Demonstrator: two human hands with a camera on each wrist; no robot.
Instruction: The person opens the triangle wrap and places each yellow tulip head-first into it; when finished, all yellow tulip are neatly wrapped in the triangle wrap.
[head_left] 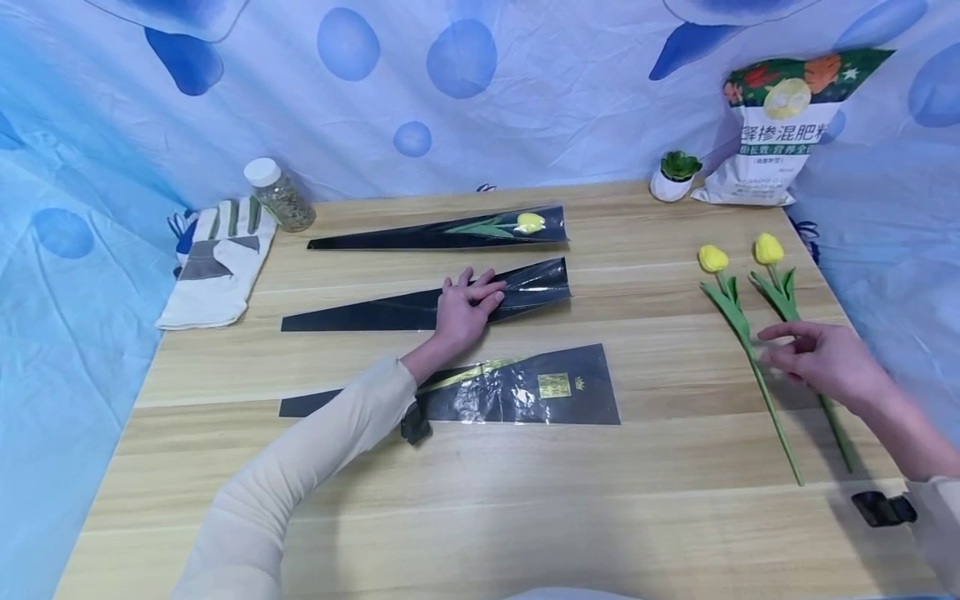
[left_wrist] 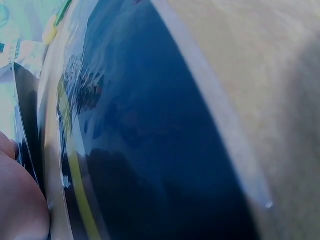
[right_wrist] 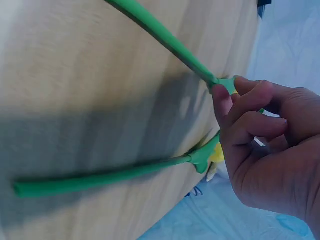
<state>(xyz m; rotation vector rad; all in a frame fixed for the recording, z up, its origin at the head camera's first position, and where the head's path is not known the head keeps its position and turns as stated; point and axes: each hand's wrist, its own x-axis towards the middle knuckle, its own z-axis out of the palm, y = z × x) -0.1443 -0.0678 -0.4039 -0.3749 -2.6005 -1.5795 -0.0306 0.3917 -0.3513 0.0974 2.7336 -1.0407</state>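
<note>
My left hand (head_left: pixel 463 315) rests on the middle black flower sleeve (head_left: pixel 360 315), its fingers spread over the film. That sleeve's wide right end is puffed up. Behind it, another sleeve (head_left: pixel 390 239) has a yellow tulip (head_left: pixel 530 222) inside. A flat sleeve (head_left: pixel 592 387) with a gold square print lies in front, under the left forearm. At the right, my right hand (head_left: pixel 828 362) hovers over two artificial yellow tulips, its fingertips beside the stem of the left tulip (head_left: pixel 761 383). The right tulip (head_left: pixel 768 250) passes beneath the hand. In the right wrist view the fingers are bent near a green stem (right_wrist: pixel 170 45).
Work gloves (head_left: pixel 206 283) and a white-lidded jar (head_left: pixel 283 198) are at the back left. A small potted succulent (head_left: pixel 675 177) and a fertilizer bag (head_left: pixel 780 133) stand at the back right. A blue patterned cloth (head_left: pixel 525 108) hangs behind the wooden table (head_left: pixel 480 508).
</note>
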